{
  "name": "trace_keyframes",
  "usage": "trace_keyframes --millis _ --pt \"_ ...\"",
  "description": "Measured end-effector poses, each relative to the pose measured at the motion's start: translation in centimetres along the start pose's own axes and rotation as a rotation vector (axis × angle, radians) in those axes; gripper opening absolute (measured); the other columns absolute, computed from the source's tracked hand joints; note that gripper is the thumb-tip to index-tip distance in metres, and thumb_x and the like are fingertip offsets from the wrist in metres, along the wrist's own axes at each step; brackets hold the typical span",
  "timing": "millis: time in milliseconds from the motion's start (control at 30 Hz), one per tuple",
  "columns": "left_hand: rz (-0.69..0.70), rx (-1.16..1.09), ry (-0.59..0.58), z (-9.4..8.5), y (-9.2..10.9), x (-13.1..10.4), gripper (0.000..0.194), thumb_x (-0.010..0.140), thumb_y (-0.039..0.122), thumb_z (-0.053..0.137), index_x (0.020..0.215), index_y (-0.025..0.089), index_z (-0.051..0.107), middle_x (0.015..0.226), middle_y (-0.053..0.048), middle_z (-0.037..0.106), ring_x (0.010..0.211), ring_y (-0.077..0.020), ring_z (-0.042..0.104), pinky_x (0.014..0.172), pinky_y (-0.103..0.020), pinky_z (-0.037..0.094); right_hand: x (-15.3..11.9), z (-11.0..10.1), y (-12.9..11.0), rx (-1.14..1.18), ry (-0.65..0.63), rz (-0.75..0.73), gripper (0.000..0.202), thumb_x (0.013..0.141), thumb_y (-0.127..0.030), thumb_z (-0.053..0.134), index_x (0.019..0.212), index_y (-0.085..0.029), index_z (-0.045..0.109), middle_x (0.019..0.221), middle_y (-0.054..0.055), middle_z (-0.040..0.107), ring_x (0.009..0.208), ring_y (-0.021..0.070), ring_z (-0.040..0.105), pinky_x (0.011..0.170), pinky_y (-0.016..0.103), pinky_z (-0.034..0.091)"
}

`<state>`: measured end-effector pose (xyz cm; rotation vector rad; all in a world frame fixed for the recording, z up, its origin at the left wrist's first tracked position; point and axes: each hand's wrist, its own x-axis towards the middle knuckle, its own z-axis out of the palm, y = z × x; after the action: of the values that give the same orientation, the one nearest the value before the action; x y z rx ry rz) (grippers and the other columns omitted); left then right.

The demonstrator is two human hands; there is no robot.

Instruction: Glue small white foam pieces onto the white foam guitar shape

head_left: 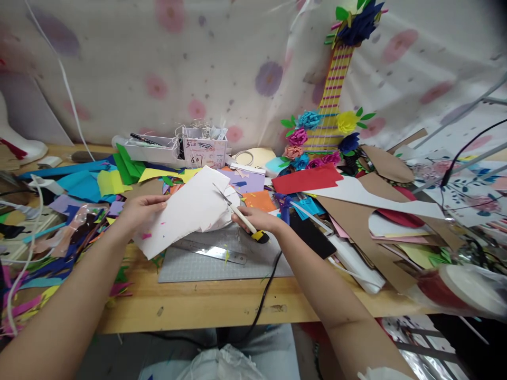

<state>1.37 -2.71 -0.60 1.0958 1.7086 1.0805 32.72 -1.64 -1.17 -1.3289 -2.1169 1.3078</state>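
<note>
My left hand (146, 210) pinches the left edge of a white sheet of paper or card (190, 208), thumb on its face, and holds it tilted above the cutting mat. Closed around a white utility knife (244, 219) with a yellow and black end, my right hand (253, 215) is at the sheet's right side. The thin blade points up and left, over the sheet's right part; whether it touches is unclear. Below lies a grey cutting mat (178, 269) with a metal ruler (212, 250) on it. Small pink scraps cling to the sheet.
Coloured paper scraps (83, 184) heap up on the left. White boxes (204, 150) stand at the back. A flower-trimmed paper guitar (332, 100) leans on the curtain. A blue glue gun (283, 206) and cardboard pieces (356, 232) lie right. A black cable (263, 301) crosses the table's front edge.
</note>
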Motion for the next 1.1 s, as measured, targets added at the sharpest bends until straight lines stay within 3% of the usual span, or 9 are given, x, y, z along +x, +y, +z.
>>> trace_keyframes --millis 300,467,600,967,1100 --pt "-0.028 0.031 -0.018 0.4 0.8 -0.6 0.056 0.047 0.037 0.080 0.096 0.012 0.073 0.093 -0.009 0.074 0.069 -0.0163 0.058 0.058 -0.025 0.042 0.4 -0.1 1.3 0.065 -0.092 0.004 0.048 0.073 -0.066 0.058 0.067 -0.020 0.044 0.052 -0.006 0.047 0.046 0.0094 0.045 0.046 0.022 0.035" --pt "0.175 0.209 -0.018 1.3 0.6 -0.6 0.046 0.067 0.040 0.067 0.106 0.014 0.071 0.109 -0.008 0.071 0.093 -0.0237 0.063 0.078 -0.031 0.049 0.1 -0.2 1.1 0.138 -0.117 0.028 0.048 0.071 -0.066 0.060 0.066 -0.021 0.043 0.049 -0.007 0.046 0.041 0.0090 0.043 0.043 0.023 0.036" --pt "0.298 0.331 0.018 1.9 0.0 -0.1 0.044 0.071 0.042 0.062 0.107 0.019 0.072 0.113 -0.007 0.070 0.103 -0.0277 0.063 0.088 -0.035 0.048 -0.3 -0.3 0.9 0.200 -0.114 -0.001 0.050 0.070 -0.067 0.060 0.066 -0.021 0.041 0.050 -0.007 0.043 0.043 0.0084 0.042 0.042 0.022 0.034" --pt "0.273 0.339 -0.040 2.4 0.5 -0.5 0.044 0.066 0.046 0.063 0.100 0.022 0.075 0.103 -0.005 0.073 0.090 -0.0277 0.065 0.073 -0.032 0.052 -1.1 -1.0 0.6 0.287 -0.168 0.051 0.056 0.065 -0.076 0.057 0.062 -0.023 0.040 0.051 -0.006 0.041 0.047 0.0099 0.038 0.046 0.026 0.037" --pt "0.302 0.397 -0.066 2.2 0.7 -0.6 0.049 0.069 0.047 0.060 0.107 0.021 0.073 0.102 -0.003 0.073 0.090 -0.0278 0.065 0.071 -0.031 0.052 -1.1 -1.1 0.4 0.260 -0.159 0.035 0.057 0.063 -0.077 0.058 0.061 -0.023 0.042 0.050 -0.005 0.043 0.047 0.0104 0.040 0.045 0.026 0.038"
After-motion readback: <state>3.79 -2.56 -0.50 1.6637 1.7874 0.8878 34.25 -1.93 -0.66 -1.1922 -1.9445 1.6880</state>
